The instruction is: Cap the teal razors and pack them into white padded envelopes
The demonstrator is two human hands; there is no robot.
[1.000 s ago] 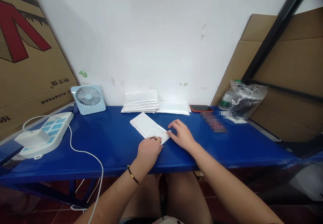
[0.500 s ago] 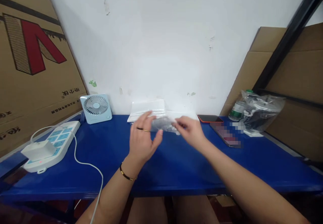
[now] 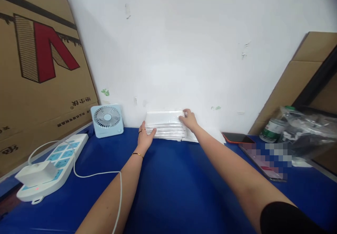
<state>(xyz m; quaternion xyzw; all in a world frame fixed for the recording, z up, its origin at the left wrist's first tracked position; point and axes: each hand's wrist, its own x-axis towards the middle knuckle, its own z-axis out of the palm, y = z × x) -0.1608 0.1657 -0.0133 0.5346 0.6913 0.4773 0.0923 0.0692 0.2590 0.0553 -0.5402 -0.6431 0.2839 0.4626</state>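
A: Fingers first?
B: Left hand (image 3: 145, 139): fingers along the left side of the stack of flat white packets (image 3: 168, 119), thumb set apart at its front; loosely opened, cupped. Right hand (image 3: 190, 121): fingers bent at the top packet's upper right corner; whether they grip it, I cannot tell.
A: Placement of the stack?
B: Centre of frame, on the blue table (image 3: 171, 192), near the white wall (image 3: 168, 51). A lower white pile (image 3: 216, 135) lies just right of it, partly behind the right forearm.
A: Worn items?
B: Rings and a dark-and-gold bracelet (image 3: 137, 154), left; a black sleeve (image 3: 286, 218), lower right of frame.
A: Left of frame?
B: Light-blue fan (image 3: 107, 120), upright; white power strip (image 3: 63, 163), bearing a white charger (image 3: 38, 172) and cable (image 3: 100, 173); printed carton (image 3: 81, 83), upper left.
A: Right of frame?
B: Orange-edged phone (image 3: 235, 137); second phone (image 3: 268, 169), partly pixelated; green-capped bottle (image 3: 273, 128); clear plastic bag (image 3: 310, 132), blurred; cardboard sheet (image 3: 292, 76), leaning.
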